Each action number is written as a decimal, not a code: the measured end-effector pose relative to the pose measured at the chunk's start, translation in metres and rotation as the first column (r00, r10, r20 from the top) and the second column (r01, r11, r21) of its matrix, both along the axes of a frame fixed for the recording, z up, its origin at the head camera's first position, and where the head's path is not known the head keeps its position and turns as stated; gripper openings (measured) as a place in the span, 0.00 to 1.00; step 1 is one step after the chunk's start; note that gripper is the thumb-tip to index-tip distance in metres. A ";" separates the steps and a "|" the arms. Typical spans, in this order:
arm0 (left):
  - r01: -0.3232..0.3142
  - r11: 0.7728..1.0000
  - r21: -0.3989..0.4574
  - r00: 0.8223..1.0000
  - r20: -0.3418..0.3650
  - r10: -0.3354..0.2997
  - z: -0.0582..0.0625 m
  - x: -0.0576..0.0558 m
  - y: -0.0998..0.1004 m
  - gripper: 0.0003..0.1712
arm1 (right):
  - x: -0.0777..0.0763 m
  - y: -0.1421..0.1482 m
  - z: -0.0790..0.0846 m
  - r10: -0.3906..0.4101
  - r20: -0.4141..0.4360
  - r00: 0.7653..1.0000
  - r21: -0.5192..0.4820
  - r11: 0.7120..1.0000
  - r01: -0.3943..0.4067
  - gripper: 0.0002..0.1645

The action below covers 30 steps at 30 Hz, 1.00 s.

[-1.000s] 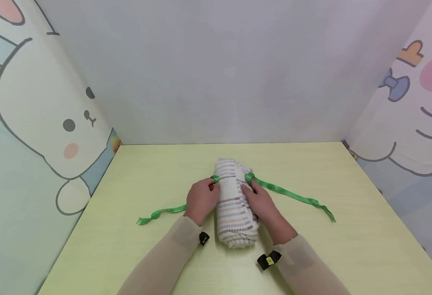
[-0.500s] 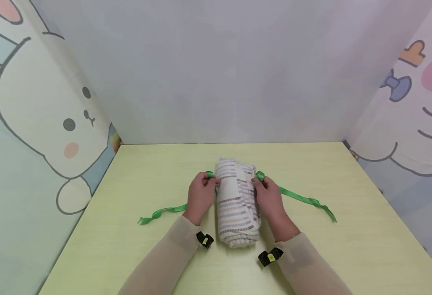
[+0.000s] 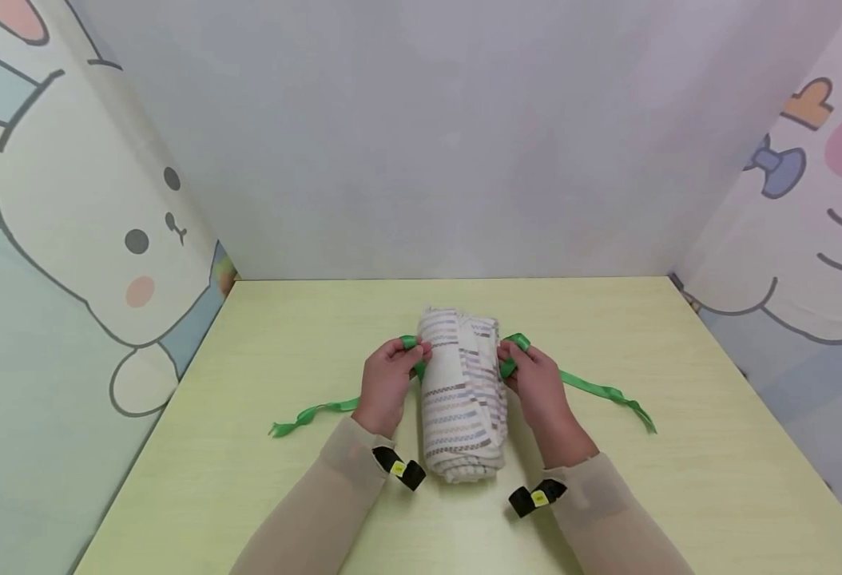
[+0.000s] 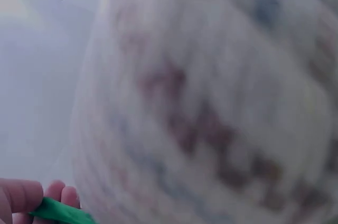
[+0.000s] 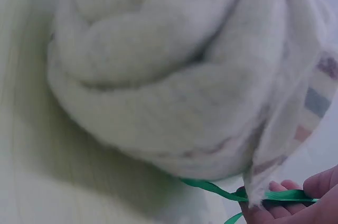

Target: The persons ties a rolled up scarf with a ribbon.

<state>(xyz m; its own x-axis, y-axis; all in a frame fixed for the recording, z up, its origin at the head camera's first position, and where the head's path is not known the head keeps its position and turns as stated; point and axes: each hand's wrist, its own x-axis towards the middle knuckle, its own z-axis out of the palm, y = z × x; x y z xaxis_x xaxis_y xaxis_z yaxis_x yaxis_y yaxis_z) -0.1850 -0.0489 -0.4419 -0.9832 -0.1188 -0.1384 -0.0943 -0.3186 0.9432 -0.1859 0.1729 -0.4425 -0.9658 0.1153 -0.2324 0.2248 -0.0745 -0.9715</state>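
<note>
A rolled white towel [image 3: 444, 375] with rows of coloured stripes lies lengthwise on the table between my hands. A green ribbon [image 3: 601, 390] passes beneath the roll, as the right wrist view shows, and its ends trail out to both sides. On the towel's left, my left hand [image 3: 387, 382] pinches the ribbon between thumb and fingers, close against the cloth. My right hand [image 3: 538, 385] pinches the ribbon on the other side, where it bends up in a small loop. In the left wrist view the towel [image 4: 200, 76] hides most of the scene.
The pale yellow table [image 3: 306, 319] runs back to a plain grey-white wall [image 3: 435, 144]. Side panels with a rabbit drawing [image 3: 97, 216] and a pink-nosed drawing [image 3: 809, 231] stand left and right. Black wrist straps [image 3: 399, 468] sit on both sleeves.
My right hand has moved right, away from the towel, drawing the ribbon along. My left hand has shifted slightly up and its grip now sits higher. The towel has stayed almost in place.
</note>
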 end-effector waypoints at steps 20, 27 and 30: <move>0.020 0.921 0.389 1.000 0.004 -0.024 0.004 0.003 0.000 0.21 | 0.004 -0.005 0.013 -0.116 -0.041 0.992 -0.425 0.901 0.088 0.30; 0.011 0.888 0.460 1.000 0.021 -0.023 0.008 0.004 0.000 0.23 | 0.003 -0.007 0.015 -0.091 -0.038 0.995 -0.534 0.844 0.057 0.31; 0.009 0.876 0.482 0.999 0.023 -0.023 0.009 0.005 0.000 0.24 | 0.003 -0.010 0.014 -0.100 -0.036 0.994 -0.561 0.826 0.062 0.31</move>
